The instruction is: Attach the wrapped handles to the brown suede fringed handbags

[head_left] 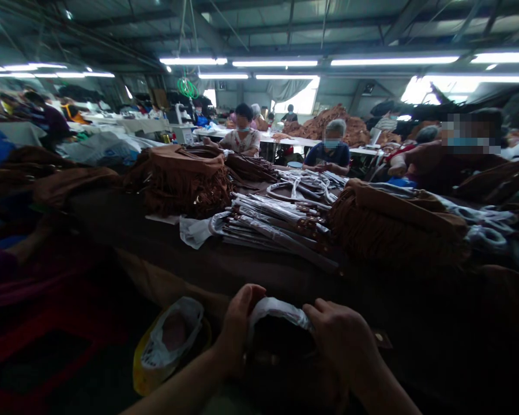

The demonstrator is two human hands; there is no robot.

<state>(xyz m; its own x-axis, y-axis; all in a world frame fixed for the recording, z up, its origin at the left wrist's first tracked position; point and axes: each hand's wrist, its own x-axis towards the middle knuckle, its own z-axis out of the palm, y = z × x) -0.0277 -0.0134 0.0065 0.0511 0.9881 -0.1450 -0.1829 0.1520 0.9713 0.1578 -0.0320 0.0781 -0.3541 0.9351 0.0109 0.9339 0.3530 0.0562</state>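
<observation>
A bag strap [280, 307] wrapped in white plastic arches between my two hands, close to my body below the table edge. My left hand [239, 323] closes on its left end, fingers curled. At the other end, my right hand [345, 334] pinches the wrap between thumb and fingers. Under the arch, a dark brown piece lies in deep shadow, with a faint metallic glint; its shape is hard to make out. Ahead on the table rests a pile of plastic-wrapped straps [277, 226] with brown ends and small metal studs.
Stacks of brown fringed pieces [188, 181] and more brown pieces [393, 222] flank the strap pile on the dark-covered table [177, 259]. A yellow container [143, 366] lined with a plastic bag stands left of my arm. Co-workers sit across, and one's arm [30, 242] shows at left.
</observation>
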